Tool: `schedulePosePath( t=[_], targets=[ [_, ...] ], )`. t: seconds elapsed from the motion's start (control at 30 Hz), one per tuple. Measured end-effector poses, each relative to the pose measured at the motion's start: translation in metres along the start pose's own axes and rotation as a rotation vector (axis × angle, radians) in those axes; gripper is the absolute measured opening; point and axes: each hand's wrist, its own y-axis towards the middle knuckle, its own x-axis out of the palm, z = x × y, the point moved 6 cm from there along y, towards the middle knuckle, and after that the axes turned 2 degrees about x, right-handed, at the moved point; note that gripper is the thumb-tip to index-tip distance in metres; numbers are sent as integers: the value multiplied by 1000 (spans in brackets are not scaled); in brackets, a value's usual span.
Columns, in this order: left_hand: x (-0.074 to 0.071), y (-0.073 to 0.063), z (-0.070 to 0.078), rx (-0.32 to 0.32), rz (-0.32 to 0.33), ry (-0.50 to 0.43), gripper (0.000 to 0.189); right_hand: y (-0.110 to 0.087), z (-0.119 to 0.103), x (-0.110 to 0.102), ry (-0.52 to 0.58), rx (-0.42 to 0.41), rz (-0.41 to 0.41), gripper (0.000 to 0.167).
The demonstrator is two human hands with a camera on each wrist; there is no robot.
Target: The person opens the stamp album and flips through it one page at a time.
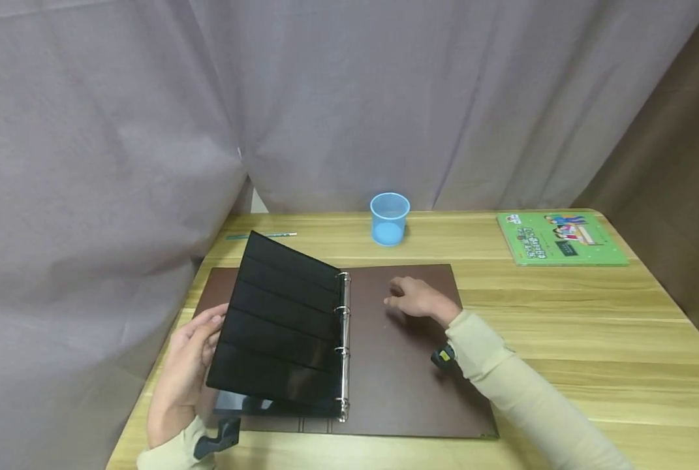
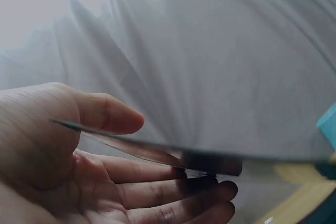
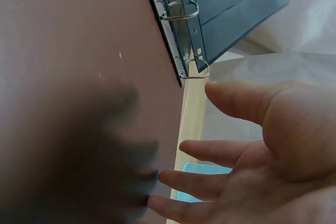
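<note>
A brown ring binder [image 1: 404, 391] lies open on the table, with metal rings [image 1: 344, 352] along its spine. Black pocket pages [image 1: 279, 320] stand tilted up from its left side, threaded on the rings. The left hand [image 1: 186, 362] holds a raised page by its outer edge; in the left wrist view the thumb [image 2: 118, 114] is above the thin sheet and the fingers [image 2: 157, 192] are beneath it. Over the right inside cover is the right hand [image 1: 416, 297], fingers spread and holding nothing. In the right wrist view its fingers [image 3: 205, 184] are extended, with a dark shadow on the cover.
A light blue mesh cup [image 1: 389, 225] stands behind the binder. A green pencil [image 1: 275, 234] lies at the back left. At the back right is a green book [image 1: 560, 240]. Grey cloth [image 1: 349, 104] hangs behind the wooden table [image 1: 566, 313].
</note>
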Motion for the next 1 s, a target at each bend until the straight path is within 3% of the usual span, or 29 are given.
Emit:
schedulePosePath(
  t=[0.27, 0.6, 0.8, 1.0],
  targets=[
    [-19, 9, -22, -22, -39, 0, 34, -3, 5, 10, -16, 34, -9, 61],
    [-47, 7, -60, -155, 52, 75, 50, -8, 8, 23, -103, 3, -24, 61],
    [-57, 8, -82, -239, 103, 167, 50, -10, 6, 25, -105, 11, -25, 60],
    [-61, 5, -91, -311, 96, 295, 51, -7, 8, 26, -85, 38, -18, 63]
  ],
)
